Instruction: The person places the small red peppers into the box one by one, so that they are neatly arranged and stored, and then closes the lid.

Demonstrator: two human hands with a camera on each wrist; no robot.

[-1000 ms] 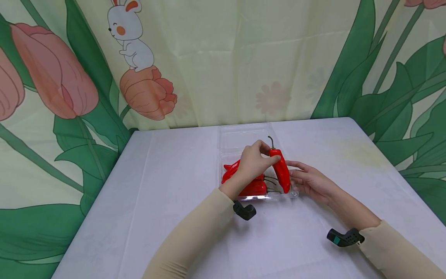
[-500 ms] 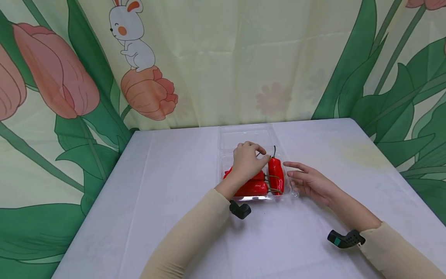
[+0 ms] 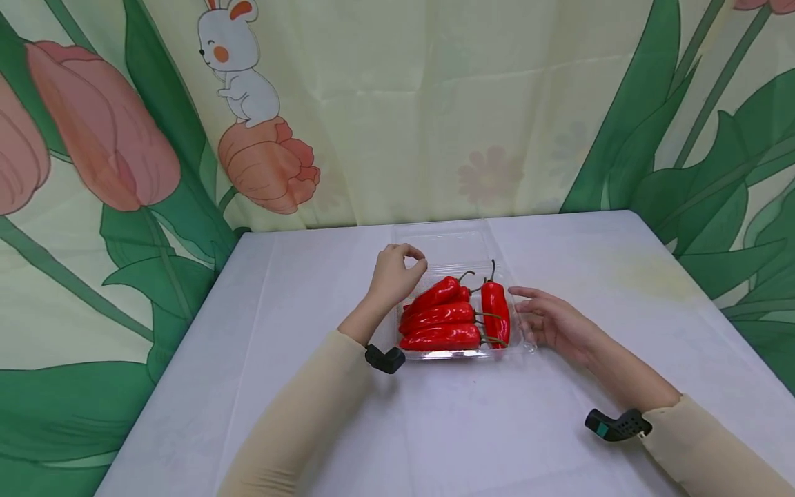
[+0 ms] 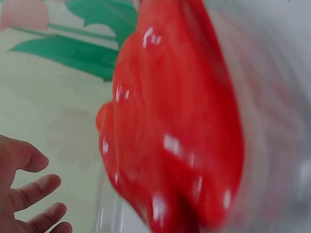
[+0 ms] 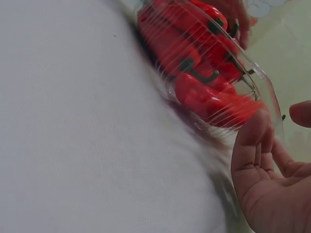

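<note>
Several shiny red chili peppers [image 3: 441, 316] with thin green stems lie in a clear plastic box [image 3: 448, 355]. Most are stacked on the left with stems to the right; one pepper [image 3: 495, 314] lies crosswise along the right side, stem away from me. My left hand [image 3: 393, 273] hovers over the box's left edge with loosely bent fingers and holds nothing; in the left wrist view its fingers [image 4: 36, 191] stand apart from the peppers. My right hand [image 3: 559, 328] is beside the box's right wall, fingers relaxed, as the right wrist view also shows; I cannot tell whether they touch it.
The box's hinged clear lid [image 3: 444, 245] lies folded back toward the table's far edge. A white cloth covers the table [image 3: 298, 310]. Behind it hangs a curtain [image 3: 385, 138] printed with tulips and a rabbit.
My left hand set a chili pepper down along the box's right side, let go, and moved left over the box's left edge. My right hand has hardly moved.
</note>
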